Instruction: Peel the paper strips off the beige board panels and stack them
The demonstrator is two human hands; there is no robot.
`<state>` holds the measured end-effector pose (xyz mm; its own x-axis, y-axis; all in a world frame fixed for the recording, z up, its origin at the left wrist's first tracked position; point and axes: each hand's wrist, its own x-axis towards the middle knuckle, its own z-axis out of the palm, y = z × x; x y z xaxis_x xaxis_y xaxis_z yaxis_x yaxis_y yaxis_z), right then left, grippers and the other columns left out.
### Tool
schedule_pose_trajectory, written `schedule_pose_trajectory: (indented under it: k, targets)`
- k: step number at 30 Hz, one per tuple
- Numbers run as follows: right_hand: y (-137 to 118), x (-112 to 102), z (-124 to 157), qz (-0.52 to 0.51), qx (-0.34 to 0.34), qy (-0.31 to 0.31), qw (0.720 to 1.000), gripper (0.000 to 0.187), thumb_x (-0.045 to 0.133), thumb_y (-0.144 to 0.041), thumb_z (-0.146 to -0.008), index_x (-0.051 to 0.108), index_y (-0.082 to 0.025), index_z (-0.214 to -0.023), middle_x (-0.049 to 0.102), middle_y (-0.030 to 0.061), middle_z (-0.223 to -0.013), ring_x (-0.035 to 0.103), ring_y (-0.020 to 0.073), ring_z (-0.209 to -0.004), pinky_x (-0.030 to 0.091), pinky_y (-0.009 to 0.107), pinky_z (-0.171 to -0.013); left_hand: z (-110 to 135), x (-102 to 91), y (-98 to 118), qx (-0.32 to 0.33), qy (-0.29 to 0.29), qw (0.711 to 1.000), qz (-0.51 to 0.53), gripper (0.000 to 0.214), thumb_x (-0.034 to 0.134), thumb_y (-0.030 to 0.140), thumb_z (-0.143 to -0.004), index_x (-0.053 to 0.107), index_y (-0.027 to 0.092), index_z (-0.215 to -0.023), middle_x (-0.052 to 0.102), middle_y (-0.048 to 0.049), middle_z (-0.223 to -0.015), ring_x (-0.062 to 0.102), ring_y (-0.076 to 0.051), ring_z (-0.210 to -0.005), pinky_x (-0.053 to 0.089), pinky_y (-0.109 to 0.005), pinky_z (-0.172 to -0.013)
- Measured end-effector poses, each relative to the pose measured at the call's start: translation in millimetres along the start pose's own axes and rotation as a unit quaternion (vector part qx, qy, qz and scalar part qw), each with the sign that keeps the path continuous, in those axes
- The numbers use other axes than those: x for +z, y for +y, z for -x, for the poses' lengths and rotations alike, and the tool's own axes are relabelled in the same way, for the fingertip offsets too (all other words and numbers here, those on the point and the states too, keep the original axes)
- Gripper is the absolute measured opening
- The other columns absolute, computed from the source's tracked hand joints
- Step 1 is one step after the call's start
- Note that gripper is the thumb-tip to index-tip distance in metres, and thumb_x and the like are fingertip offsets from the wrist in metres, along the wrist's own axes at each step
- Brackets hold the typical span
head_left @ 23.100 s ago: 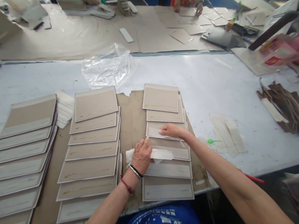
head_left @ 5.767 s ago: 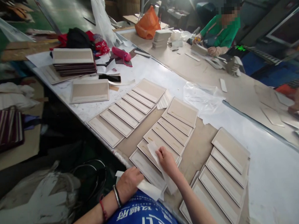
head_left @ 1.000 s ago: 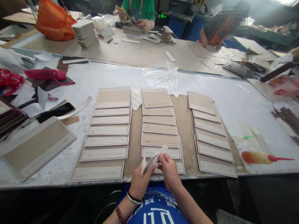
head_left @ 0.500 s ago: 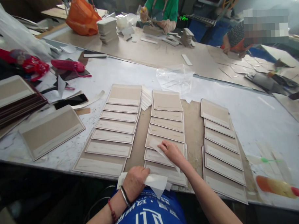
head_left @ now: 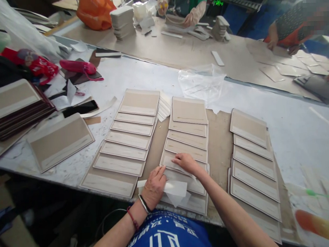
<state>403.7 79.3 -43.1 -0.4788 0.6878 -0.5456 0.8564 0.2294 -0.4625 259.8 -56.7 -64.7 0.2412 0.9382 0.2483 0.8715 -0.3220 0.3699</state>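
Observation:
Three columns of overlapping beige boards with pale strips along their edges lie before me: a left column [head_left: 127, 149], a middle column [head_left: 188, 131] and a right column [head_left: 254, 178]. My left hand [head_left: 153, 185] is closed around several white paper strips [head_left: 176, 189], which stick out on both sides of it. Its fingertips reach the left edge of a middle-column board. My right hand [head_left: 186, 163] is over that same board, fingers curled and pinched at a white paper strip that lies along the board, partly hidden under the hand.
A separate board [head_left: 61, 143] and a dark-edged stack [head_left: 21, 110] sit at left, near a phone [head_left: 80, 108]. Crumpled clear plastic [head_left: 202, 82] lies beyond the columns. A glue bottle [head_left: 316, 224] is at lower right. Two co-workers handle pieces at the far table [head_left: 189, 47].
My left hand has moved up and forward with its strips, from the table edge to the middle column. The strip at my right hand has come down flatter on the board. The view has shifted slightly.

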Motion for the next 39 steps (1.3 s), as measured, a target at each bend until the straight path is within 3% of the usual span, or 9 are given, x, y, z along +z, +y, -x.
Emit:
schedule_pose_trajectory:
  k: [6,33,39]
  targets:
    - [0,0,-4,0.023,0.012,-0.009,1.000,0.024,0.050,-0.032,-0.085,0.066,-0.016,-0.076,0.066,0.0053,-0.078,0.055,0.0152,-0.072,0.032,0.023,-0.060,-5,5.9,-3,0.003,-0.027,1.000,-0.015,0.021,0.040,0.007,-0.084,0.058,0.012,-0.075,0.057,-0.0141,-0.117,0.050,-0.027,-0.107,0.048,-0.042,-0.087]
    - [-14,5,-5,0.065,0.040,-0.027,0.997,0.025,0.048,-0.037,-0.085,0.065,-0.018,-0.084,0.067,0.0090,-0.091,0.060,0.0199,-0.088,0.038,0.025,-0.068,-3,12.4,-15,0.040,-0.033,0.997,-0.052,0.024,0.037,-0.003,-0.077,0.057,0.011,-0.075,0.058,-0.0158,-0.113,0.051,-0.026,-0.105,0.048,-0.040,-0.088]
    - [-6,-7,16,0.066,0.053,-0.023,0.996,0.026,0.062,-0.042,-0.074,0.065,-0.018,-0.082,0.067,0.0097,-0.088,0.060,0.0225,-0.084,0.037,0.025,-0.062,-2,15.5,-17,0.051,-0.025,0.996,-0.074,0.022,0.039,-0.002,-0.078,0.056,0.012,-0.074,0.059,-0.0152,-0.112,0.053,-0.026,-0.103,0.049,-0.038,-0.087]
